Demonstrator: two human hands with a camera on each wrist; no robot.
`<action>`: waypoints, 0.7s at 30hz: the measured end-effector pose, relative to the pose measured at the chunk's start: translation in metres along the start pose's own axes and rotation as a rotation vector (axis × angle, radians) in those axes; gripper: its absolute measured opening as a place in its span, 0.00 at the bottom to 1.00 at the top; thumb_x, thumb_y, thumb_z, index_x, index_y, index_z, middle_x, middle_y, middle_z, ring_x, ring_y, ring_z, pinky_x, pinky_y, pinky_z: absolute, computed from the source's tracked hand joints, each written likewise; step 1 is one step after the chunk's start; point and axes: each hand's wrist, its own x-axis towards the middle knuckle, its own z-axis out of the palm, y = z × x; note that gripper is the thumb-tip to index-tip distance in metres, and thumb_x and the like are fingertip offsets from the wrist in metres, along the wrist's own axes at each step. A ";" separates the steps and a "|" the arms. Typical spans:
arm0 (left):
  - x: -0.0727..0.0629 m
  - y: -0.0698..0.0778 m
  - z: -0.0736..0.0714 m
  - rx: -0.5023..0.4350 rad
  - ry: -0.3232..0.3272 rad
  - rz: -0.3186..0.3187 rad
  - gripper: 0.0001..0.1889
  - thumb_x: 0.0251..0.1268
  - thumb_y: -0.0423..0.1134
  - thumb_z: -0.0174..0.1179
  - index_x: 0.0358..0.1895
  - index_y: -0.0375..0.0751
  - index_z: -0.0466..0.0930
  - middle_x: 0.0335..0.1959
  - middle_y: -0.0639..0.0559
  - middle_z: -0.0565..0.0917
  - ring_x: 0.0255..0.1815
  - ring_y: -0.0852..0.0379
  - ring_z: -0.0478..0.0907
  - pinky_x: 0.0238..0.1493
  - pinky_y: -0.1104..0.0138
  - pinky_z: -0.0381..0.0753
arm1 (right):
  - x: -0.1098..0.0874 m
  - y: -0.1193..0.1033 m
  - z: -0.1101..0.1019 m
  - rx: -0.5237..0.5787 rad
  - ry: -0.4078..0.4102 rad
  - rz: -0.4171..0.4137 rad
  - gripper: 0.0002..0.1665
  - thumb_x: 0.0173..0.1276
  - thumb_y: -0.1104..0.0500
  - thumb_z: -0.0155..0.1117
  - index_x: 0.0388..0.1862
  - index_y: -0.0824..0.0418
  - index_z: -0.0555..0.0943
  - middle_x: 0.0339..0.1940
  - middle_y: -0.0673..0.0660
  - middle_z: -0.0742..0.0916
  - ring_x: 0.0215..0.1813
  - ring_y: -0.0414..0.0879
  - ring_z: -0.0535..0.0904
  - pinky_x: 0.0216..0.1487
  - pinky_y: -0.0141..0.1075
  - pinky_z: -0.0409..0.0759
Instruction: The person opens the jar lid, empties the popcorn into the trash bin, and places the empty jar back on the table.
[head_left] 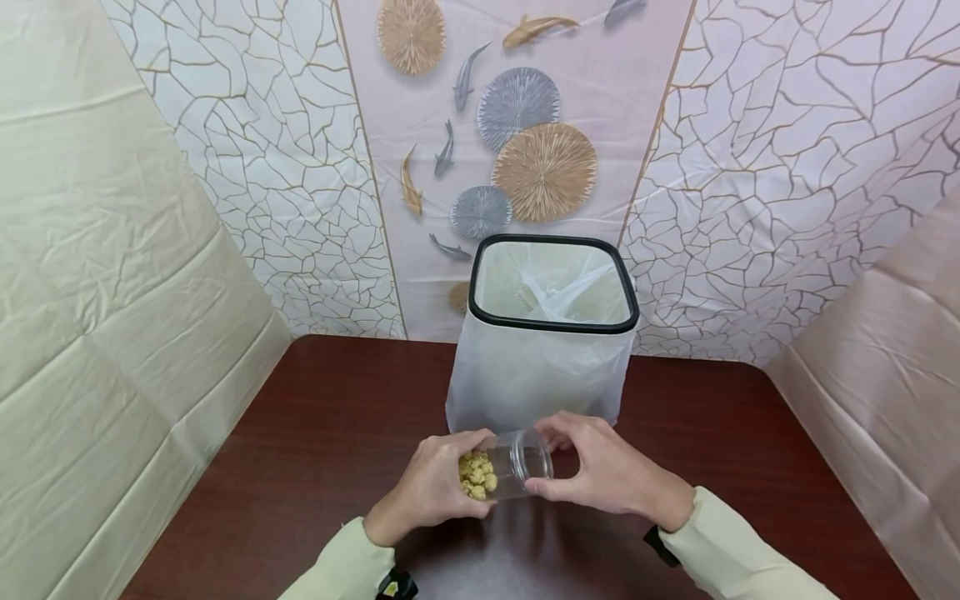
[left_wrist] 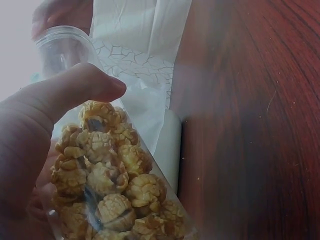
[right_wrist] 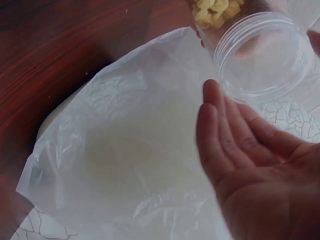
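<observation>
The clear jar (head_left: 504, 477) lies on its side between the two hands, mouth toward three o'clock; whether it touches the tabletop (head_left: 360, 417) is unclear. Popcorn (head_left: 477, 475) sits at its closed end, toward nine o'clock, and none shows outside, so the work looks barely begun, with the contents yet to be dealt with. Whether a clear lid covers the mouth is hard to tell. At nine o'clock the left hand (head_left: 437, 479) wraps the closed end, thumb across the side. At three o'clock the right hand (head_left: 609, 467) lightly holds the mouth end, thumb and fingers spread around it. Just past twelve o'clock stands a bin (head_left: 555, 324) lined with a bag (head_left: 536, 379).
</observation>
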 end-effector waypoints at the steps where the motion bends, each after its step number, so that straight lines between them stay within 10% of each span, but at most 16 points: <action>1: 0.000 0.000 0.000 -0.001 0.000 -0.002 0.37 0.32 0.45 0.86 0.55 0.48 0.84 0.45 0.54 0.91 0.38 0.66 0.82 0.42 0.71 0.84 | 0.000 0.000 -0.001 -0.009 0.000 -0.024 0.34 0.58 0.42 0.82 0.57 0.58 0.83 0.45 0.46 0.89 0.47 0.37 0.87 0.52 0.38 0.88; 10: 0.000 0.001 0.002 0.008 0.009 0.007 0.38 0.32 0.46 0.86 0.56 0.48 0.84 0.45 0.55 0.91 0.40 0.67 0.83 0.43 0.71 0.85 | -0.006 0.002 -0.006 -0.091 0.011 -0.131 0.52 0.50 0.44 0.88 0.72 0.56 0.75 0.64 0.46 0.84 0.62 0.41 0.83 0.62 0.43 0.85; 21: 0.002 0.003 0.003 0.015 0.006 0.006 0.38 0.31 0.45 0.87 0.56 0.51 0.83 0.45 0.55 0.91 0.39 0.68 0.82 0.43 0.71 0.85 | -0.004 0.000 0.002 -0.039 0.054 0.061 0.31 0.62 0.34 0.77 0.47 0.58 0.85 0.35 0.45 0.86 0.38 0.38 0.83 0.41 0.32 0.83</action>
